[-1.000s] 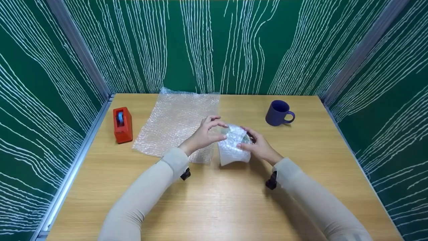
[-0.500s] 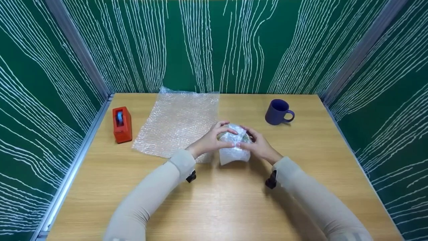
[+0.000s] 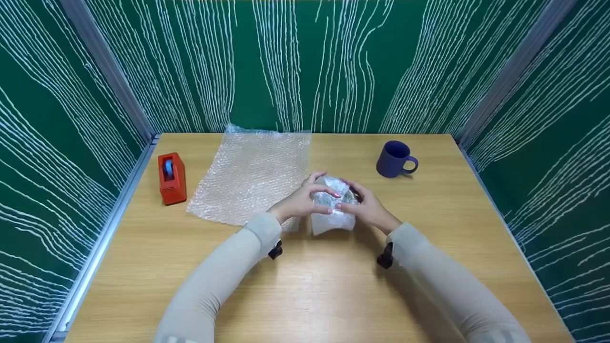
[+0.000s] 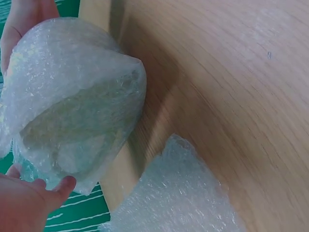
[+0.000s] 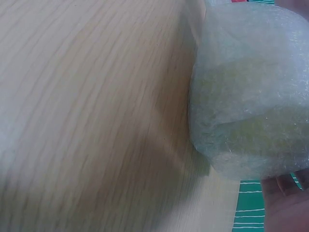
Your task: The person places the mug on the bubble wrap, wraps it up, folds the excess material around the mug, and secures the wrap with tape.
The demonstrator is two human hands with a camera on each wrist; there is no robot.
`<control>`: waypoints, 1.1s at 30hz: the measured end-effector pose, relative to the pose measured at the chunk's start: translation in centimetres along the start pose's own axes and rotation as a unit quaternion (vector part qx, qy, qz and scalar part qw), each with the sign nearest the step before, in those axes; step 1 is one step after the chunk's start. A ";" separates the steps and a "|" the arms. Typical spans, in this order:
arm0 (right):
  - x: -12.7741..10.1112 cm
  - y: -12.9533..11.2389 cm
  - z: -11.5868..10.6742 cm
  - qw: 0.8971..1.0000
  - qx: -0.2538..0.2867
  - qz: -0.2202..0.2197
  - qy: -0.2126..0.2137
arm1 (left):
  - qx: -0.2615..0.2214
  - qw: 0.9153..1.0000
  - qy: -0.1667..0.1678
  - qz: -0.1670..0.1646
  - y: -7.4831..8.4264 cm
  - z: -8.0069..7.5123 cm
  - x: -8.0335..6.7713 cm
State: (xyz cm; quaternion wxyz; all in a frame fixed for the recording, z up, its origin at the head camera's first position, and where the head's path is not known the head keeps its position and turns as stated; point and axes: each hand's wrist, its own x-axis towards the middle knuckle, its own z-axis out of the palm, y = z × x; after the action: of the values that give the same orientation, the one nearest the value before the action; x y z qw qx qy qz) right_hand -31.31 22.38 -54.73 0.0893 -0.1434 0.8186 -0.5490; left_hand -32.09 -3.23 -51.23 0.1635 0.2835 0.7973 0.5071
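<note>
A bundle in bubble wrap (image 3: pixel 333 219) sits near the middle of the tabletop (image 3: pixel 310 295), held between two hands: the left hand (image 3: pixel 302 200) has its fingers curved round the left side, the right hand (image 3: pixel 369 206) has its fingers curled round the right. Just beyond the left hand lies a flat sheet of bubble wrap (image 3: pixel 255 176), with a red tape dispenser (image 3: pixel 172 180) farther left; a purple mug (image 3: pixel 392 160) stands upright behind the right hand, handle to the right.
</note>
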 end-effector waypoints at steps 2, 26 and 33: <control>0.0 -0.1 0.0 1.000 -0.002 0.006 0.001 | 0.001 1.000 0.001 -0.001 -0.2 0.0 0.2; -0.1 -0.3 0.1 1.000 0.010 0.016 -0.002 | 0.014 1.000 0.007 -0.002 -0.9 -0.6 1.3; -0.3 -0.4 0.1 1.000 0.008 0.015 0.002 | 0.011 1.000 0.006 0.002 -1.0 -0.7 1.4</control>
State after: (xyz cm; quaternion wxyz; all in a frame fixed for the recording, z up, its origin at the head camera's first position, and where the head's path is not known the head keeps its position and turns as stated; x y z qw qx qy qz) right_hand -30.98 22.23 -54.41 0.0968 -0.1290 0.8162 -0.5548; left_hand -33.89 -3.22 -51.80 0.1550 0.2838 0.8035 0.4998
